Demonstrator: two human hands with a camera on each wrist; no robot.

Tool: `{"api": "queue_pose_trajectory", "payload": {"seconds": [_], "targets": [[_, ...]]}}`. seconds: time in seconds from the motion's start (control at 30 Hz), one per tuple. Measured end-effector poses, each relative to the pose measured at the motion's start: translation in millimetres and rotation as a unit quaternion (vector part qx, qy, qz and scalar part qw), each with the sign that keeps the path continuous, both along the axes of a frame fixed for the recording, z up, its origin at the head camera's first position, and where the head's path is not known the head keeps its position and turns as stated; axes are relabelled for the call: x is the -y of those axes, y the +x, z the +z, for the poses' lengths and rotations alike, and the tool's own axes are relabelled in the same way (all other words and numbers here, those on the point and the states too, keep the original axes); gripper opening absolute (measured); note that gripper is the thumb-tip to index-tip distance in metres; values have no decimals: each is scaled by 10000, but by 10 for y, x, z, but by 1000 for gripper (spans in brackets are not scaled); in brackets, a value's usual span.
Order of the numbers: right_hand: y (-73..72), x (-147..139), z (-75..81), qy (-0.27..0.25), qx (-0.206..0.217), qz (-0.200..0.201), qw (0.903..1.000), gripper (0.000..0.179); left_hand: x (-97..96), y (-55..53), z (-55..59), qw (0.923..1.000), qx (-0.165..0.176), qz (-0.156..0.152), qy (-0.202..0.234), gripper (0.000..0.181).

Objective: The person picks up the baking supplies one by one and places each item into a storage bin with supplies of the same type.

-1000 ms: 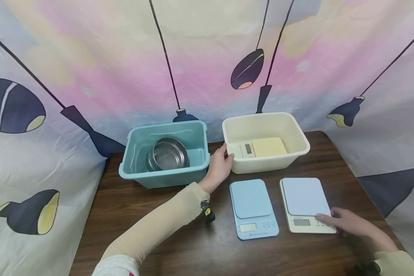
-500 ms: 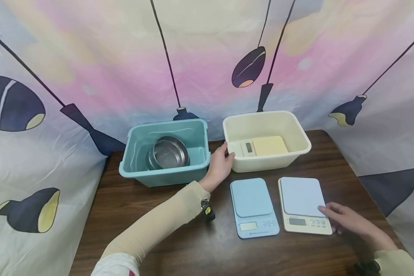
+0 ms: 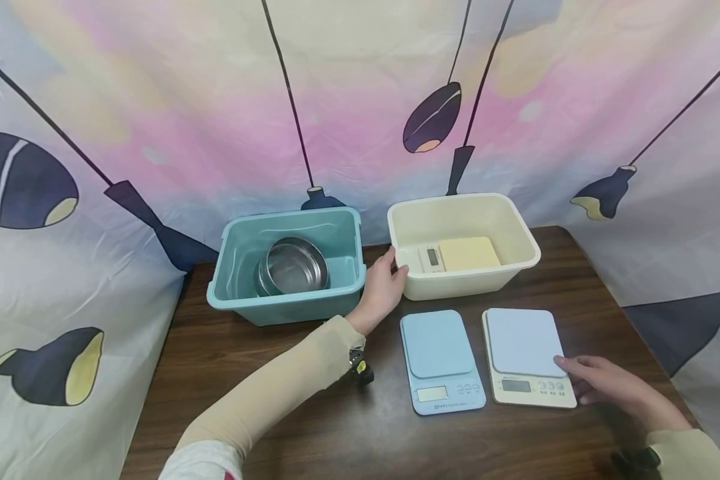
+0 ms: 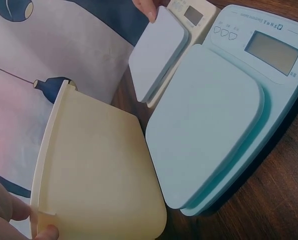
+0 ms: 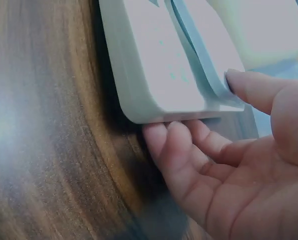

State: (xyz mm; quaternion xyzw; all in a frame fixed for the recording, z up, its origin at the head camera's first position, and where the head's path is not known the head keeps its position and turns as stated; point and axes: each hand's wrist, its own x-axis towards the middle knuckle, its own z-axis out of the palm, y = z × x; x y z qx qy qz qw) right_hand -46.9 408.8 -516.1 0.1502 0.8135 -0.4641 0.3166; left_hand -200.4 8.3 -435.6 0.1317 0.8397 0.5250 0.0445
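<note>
My left hand point(image 3: 381, 293) pinches the left rim of the cream plastic bin point(image 3: 456, 287); its thumb and a finger show at that rim in the left wrist view. Inside the bin lies a small scale point(image 3: 469, 255) with a pale yellow top. My right hand point(image 3: 615, 387) holds the right edge of a cream kitchen scale point(image 3: 527, 341) with a white platform. In the right wrist view the thumb point(image 5: 254, 90) lies at the platform's edge, with curled fingers point(image 5: 176, 150) at the scale's underside. A light blue kitchen scale point(image 3: 441, 360) lies just left of it.
At the back left stands a teal bin point(image 3: 288, 310) with round metal bowls point(image 3: 297, 267) inside. A printed cloth point(image 3: 360, 100) hangs right behind both bins. All of this stands on a dark wooden table point(image 3: 312, 433).
My right thumb has moved from the scale's button panel up to its platform edge, and the fingers have gone round its side. The cream scale has shifted slightly left. My left hand stays put.
</note>
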Motion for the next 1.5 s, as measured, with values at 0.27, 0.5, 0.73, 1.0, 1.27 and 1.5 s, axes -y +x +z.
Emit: {"api": "queue_pose_trajectory", "payload": {"seconds": [0.27, 0.5, 0.73, 1.0, 1.27, 1.5], "targets": [[26, -15, -23, -116, -128, -13, 9999, 80, 9, 7, -30, 9999, -29, -2, -110, 58], [7, -17, -105, 231, -322, -185, 9990, 88, 10, 17, -8, 9998, -127, -18, -158, 57], [-25, -48, -57, 661, -431, -235, 9966, 83, 8, 8, -4, 9994, -245, -15, -256, 57], [-10, -31, -23, 678, -1175, -442, 9898, 66, 10, 2, -1, 9994, -165, 7, -313, 58], [-44, -8, 6, 922, -910, -301, 9911, 66, 13, -3, -9, 9995, -161, 15, -272, 58], [-48, -42, -14, 574, -595, -494, 9954, 74, 10, 1, -5, 9995, -158, -2, -270, 58]]}}
